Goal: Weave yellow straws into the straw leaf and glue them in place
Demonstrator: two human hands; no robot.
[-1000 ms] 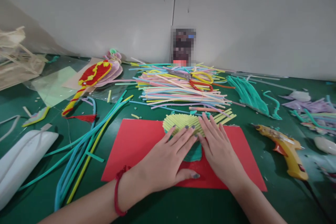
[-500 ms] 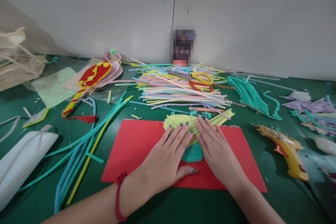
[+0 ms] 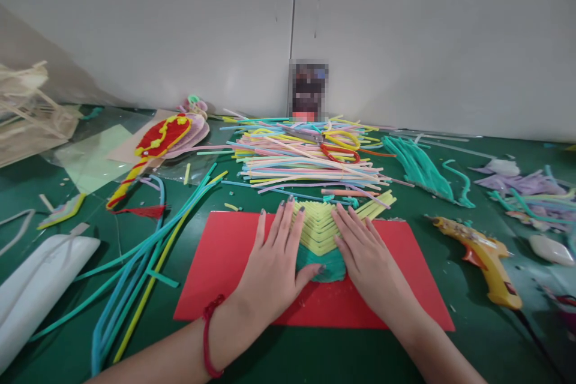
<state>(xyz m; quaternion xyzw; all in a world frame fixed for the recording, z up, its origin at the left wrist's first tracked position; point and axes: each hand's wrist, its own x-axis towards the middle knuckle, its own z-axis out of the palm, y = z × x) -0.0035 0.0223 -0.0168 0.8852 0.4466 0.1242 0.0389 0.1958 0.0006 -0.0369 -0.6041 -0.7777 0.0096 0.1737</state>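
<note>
A red sheet (image 3: 220,270) lies on the green table. On it sits a piece with pale yellow strips (image 3: 317,225) in V-shaped rows above a teal rounded part (image 3: 330,269). Flat along its left edge rests my left hand (image 3: 274,261), fingers stretched out, thumb over the teal part, a red bracelet round the wrist. My right hand (image 3: 375,261) lies flat on the right side, its fingertips on the yellow strips. Loose strip ends stick out past those fingertips toward the upper right. Neither hand grips anything.
Behind the sheet is a pile of coloured stems (image 3: 310,162) with scissors (image 3: 321,138) on top. A yellow glue gun (image 3: 488,258) lies right. To the left are long stems (image 3: 157,252), a white object (image 3: 45,288) and a red-and-yellow fan shape (image 3: 164,135).
My left hand has moved left off the middle of the yellow strips, uncovering their V-shaped rows. My right hand stays on the right side. The camera view has shifted slightly.
</note>
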